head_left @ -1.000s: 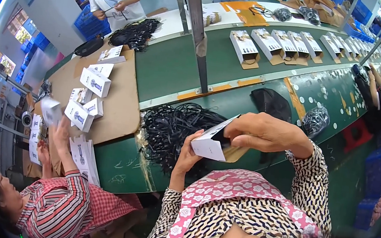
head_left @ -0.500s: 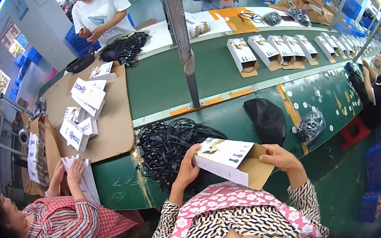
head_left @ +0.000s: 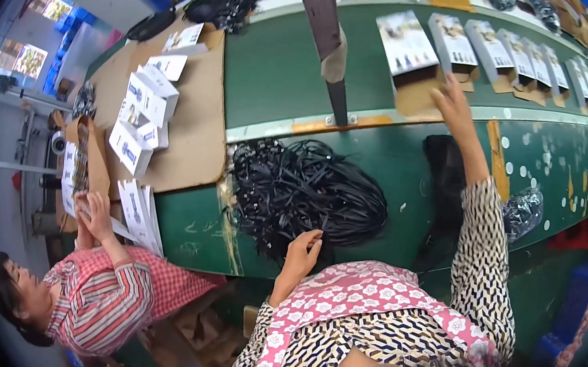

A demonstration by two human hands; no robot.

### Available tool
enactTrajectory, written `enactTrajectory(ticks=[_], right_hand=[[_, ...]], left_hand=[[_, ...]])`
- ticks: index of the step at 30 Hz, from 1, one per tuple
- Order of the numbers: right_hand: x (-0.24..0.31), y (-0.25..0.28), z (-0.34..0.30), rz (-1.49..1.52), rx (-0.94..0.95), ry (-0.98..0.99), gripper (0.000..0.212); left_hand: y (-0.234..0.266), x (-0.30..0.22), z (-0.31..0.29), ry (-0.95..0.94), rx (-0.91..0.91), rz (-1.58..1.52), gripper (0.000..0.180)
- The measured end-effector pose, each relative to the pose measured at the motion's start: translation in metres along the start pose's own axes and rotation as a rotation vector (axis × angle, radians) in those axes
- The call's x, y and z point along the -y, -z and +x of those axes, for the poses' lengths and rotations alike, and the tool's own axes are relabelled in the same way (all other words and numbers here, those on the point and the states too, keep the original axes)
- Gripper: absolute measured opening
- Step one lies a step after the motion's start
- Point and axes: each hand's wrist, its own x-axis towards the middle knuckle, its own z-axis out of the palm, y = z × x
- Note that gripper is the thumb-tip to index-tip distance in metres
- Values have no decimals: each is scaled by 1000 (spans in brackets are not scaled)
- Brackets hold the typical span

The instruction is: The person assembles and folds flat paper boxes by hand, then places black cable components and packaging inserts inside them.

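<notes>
A white printed carton [head_left: 405, 47] with an unfolded brown end flap lies on the green conveyor belt. My right hand [head_left: 456, 106] is stretched out at the flap's right corner, thumb and fingers apart, slightly blurred. My left hand [head_left: 302, 254] is at the near edge of a large heap of black straps [head_left: 307, 192]. Its fingers are curled together, and whether a strap is between them is hidden.
More cartons [head_left: 491, 46] stand in a row along the belt to the right. A metal post [head_left: 327, 33] rises beside the belt. A cardboard sheet [head_left: 195, 120] at the left bears several white boxes. A co-worker [head_left: 100, 270] sits at the left. Black cloth [head_left: 441, 179] lies under my right arm.
The carton has gone from between both hands to the belt, carried forward by my right hand. My left hand has let go of it and dropped to the straps. The view has shifted.
</notes>
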Motion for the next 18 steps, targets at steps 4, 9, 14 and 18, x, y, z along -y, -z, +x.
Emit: enactTrajectory(ticks=[4, 9, 14, 18], right_hand=[[-65, -40, -41, -480, 398, 138, 45], [-23, -46, -162, -448, 1040, -303, 51], [-25, -32, -240, 57, 576, -676, 15], [0, -29, -234, -14, 403, -482, 11]], left_hand=[[-14, -2, 7, 75, 109, 34, 26], [-16, -10, 7, 30, 148, 173, 28], [-30, -28, 9, -25, 200, 176, 27], [-32, -43, 2, -62, 194, 172, 28]])
